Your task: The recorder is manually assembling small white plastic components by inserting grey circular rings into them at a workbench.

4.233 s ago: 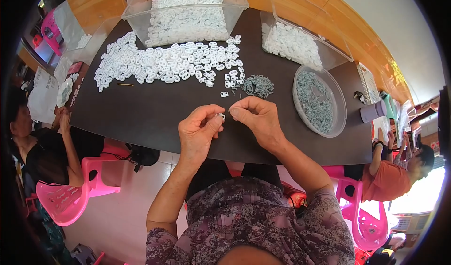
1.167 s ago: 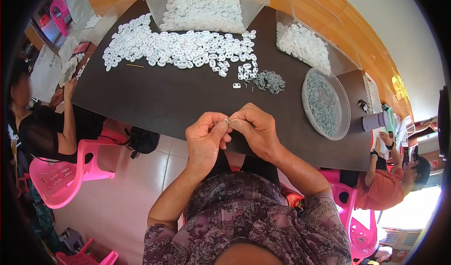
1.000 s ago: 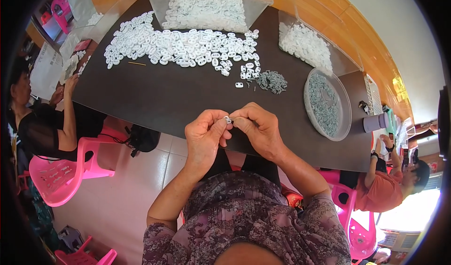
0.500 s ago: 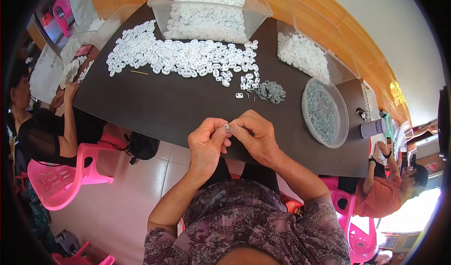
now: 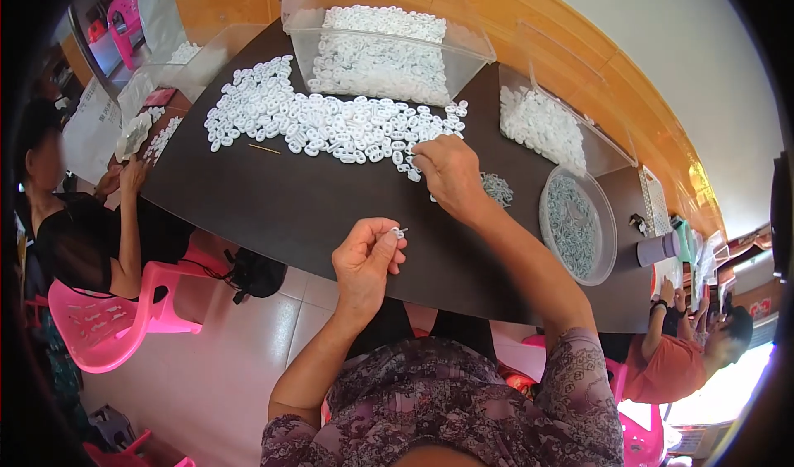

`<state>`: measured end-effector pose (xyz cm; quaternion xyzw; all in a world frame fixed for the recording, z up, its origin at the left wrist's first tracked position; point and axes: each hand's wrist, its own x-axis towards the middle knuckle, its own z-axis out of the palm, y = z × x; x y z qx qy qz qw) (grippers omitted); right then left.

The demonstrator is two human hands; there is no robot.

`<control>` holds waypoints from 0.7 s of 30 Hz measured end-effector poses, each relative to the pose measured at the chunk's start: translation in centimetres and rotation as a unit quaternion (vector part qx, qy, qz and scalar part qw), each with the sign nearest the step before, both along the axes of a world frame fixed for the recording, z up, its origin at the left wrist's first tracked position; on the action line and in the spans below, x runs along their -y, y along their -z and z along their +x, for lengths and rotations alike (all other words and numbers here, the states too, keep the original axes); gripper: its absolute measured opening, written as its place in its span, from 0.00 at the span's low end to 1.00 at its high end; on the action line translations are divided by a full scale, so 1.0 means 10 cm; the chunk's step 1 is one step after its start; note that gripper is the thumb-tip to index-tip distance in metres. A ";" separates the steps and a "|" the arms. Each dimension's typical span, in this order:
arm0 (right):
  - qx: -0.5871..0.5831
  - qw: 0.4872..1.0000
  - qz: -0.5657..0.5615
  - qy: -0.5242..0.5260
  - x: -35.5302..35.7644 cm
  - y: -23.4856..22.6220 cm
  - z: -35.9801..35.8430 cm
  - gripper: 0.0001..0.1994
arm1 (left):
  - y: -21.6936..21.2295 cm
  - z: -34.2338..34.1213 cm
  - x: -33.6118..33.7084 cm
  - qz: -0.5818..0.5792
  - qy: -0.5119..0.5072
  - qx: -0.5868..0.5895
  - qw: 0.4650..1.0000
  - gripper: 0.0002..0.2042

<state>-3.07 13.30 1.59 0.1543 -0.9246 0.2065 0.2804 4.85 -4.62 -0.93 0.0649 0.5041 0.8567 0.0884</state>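
Near the table's front edge, my left hand (image 5: 362,260) pinches a small white oval plastic piece (image 5: 398,233) between thumb and fingers. A short grey screw seems to stick out of it. My right hand (image 5: 452,182) reaches forward to the right end of a spread pile of white oval two-hole pieces (image 5: 306,124). Its fingers are bent together beside the nearest pieces; what they hold, if anything, is hidden. Just right of that hand lies a small heap of grey screws (image 5: 498,189), partly covered by the wrist.
Behind the pile stands a clear bin (image 5: 389,41) of white pieces, with a second bin (image 5: 542,128) to its right. A round tub (image 5: 571,227) holds many grey screws. A thin gold stick (image 5: 265,148) lies at left. Other people sit on both sides.
My right hand has left my left hand and moved forward to the pile's right end. My left hand stays near the table edge with the white piece. The view has shifted slightly.
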 end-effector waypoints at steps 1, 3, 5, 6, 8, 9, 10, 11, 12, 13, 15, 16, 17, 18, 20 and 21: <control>0.010 1.000 0.022 0.004 0.03 0.00 -0.06 0.04 | 0.00 0.01 0.00 0.000 -0.002 -0.001 1.000 0.05; 0.015 0.999 0.049 0.018 0.10 0.03 -0.16 0.05 | 0.01 0.01 0.00 -0.008 -0.008 -0.002 1.000 0.06; 0.016 0.996 0.081 0.033 0.16 0.08 -0.23 0.08 | 0.02 0.02 0.00 -0.008 -0.011 -0.004 1.000 0.06; 0.016 0.996 0.081 0.032 0.19 0.09 -0.25 0.08 | 0.02 0.02 0.00 -0.007 -0.012 -0.005 1.000 0.06; 0.016 0.994 0.105 0.034 0.23 0.10 -0.26 0.07 | 0.02 0.02 0.00 -0.007 -0.012 -0.006 1.000 0.06; 0.016 0.994 0.105 0.034 0.25 0.10 -0.26 0.07 | 0.01 0.02 0.00 -0.007 -0.011 -0.007 1.000 0.06; 0.019 0.995 0.091 0.027 0.26 0.09 -0.27 0.07 | 0.01 0.02 0.00 -0.006 -0.011 -0.008 1.000 0.06; 0.022 0.997 0.076 0.021 0.27 0.08 -0.27 0.07 | 0.01 0.02 0.00 -0.007 -0.011 -0.008 1.000 0.06; 0.022 0.997 0.076 0.022 0.27 0.07 -0.26 0.07 | 0.01 0.02 0.00 -0.007 -0.011 -0.009 1.000 0.06; 0.016 0.997 0.073 0.013 0.26 0.06 -0.23 0.07 | 0.01 0.02 0.00 -0.007 -0.011 -0.010 1.000 0.06; 0.011 0.997 0.070 0.000 0.31 -0.04 -0.14 0.06 | 0.02 0.04 0.02 -0.002 -0.016 -0.005 1.000 0.06; 0.112 0.993 -0.037 0.001 0.32 -0.12 -0.06 0.06 | 0.03 0.04 0.03 -0.002 -0.018 -0.004 1.000 0.06; 0.212 0.966 -0.146 0.006 0.28 -0.17 0.01 0.06 | 0.02 0.04 0.02 -0.001 -0.015 -0.006 1.000 0.06; 0.240 0.944 -0.224 -0.037 0.19 -0.15 0.05 0.06 | 0.02 0.03 0.01 0.000 -0.013 -0.007 1.000 0.06; 0.305 0.893 -0.327 -0.061 0.13 -0.26 0.21 0.05 | 0.01 0.02 0.00 -0.005 -0.013 -0.005 1.000 0.06; 0.363 0.827 -0.421 -0.087 0.12 -0.32 0.31 0.05 | 0.02 0.02 0.01 -0.007 -0.015 -0.005 1.000 0.05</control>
